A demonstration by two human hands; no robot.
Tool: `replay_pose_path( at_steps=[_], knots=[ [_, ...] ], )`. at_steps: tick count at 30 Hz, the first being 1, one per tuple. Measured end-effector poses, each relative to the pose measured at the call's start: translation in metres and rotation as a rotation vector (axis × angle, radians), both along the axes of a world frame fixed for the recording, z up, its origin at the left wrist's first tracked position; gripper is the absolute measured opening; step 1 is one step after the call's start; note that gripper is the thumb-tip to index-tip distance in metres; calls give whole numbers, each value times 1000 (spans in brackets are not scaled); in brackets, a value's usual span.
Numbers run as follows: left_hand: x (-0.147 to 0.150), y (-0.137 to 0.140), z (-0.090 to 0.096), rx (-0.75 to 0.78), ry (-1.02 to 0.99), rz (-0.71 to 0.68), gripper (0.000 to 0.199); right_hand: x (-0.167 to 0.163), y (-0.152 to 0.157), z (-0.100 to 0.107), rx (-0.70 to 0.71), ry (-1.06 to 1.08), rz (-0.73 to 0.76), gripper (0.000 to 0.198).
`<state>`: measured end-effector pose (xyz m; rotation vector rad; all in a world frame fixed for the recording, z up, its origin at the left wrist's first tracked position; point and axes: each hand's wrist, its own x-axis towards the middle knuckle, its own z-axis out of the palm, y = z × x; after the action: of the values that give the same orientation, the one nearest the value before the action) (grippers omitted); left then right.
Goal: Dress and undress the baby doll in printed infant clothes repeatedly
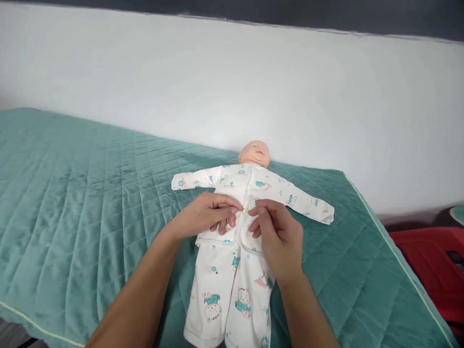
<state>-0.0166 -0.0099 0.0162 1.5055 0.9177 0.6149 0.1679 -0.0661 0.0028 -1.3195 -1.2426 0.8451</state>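
A baby doll (254,153) lies on its back, dressed in a white baby shirt (230,181) and matching baby pants (213,290) printed with small animals. The shirt's front carries a round button (245,211) at belly height. From the left, my left hand (210,212) pinches the shirt front beside this button, thumb and index finger close together. On the button's other side, my right hand (277,232) is closed in a pinch at the shirt's front edge, its other fingers curled. Both sleeves stretch out sideways. The doll's own hands do not show.
A green quilted cover (90,193) lies under the doll, with pale piping along its edges. Behind it rises a white wall (217,82) with a dark band on top. Beyond the right edge stands a red object (427,256).
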Motion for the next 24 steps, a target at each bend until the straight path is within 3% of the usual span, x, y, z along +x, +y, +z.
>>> replay_pose_path(
  at_steps=[3, 7, 14, 17, 20, 24],
  knots=[
    [-1, -1, 3, 36, 65, -74, 27, -2, -3, 2, 53, -132, -88, 18],
    [-3, -1, 7, 56, 140, -181, 30, -1, -3, 4, 40, -168, -85, 18],
    [-2, 0, 0, -49, 37, -79, 31, 1, 1, -3, 29, -189, -64, 17],
    [0, 1, -5, -53, -79, 27, 31, 2, -1, -3, 44, -159, -106, 17],
    [2, 4, -10, 34, -262, 257, 26, 6, 0, -3, 172, -199, -199, 17],
    [5, 8, -18, 170, -391, 501, 16, 12, 9, -9, 288, -356, -80, 25]
  ],
)
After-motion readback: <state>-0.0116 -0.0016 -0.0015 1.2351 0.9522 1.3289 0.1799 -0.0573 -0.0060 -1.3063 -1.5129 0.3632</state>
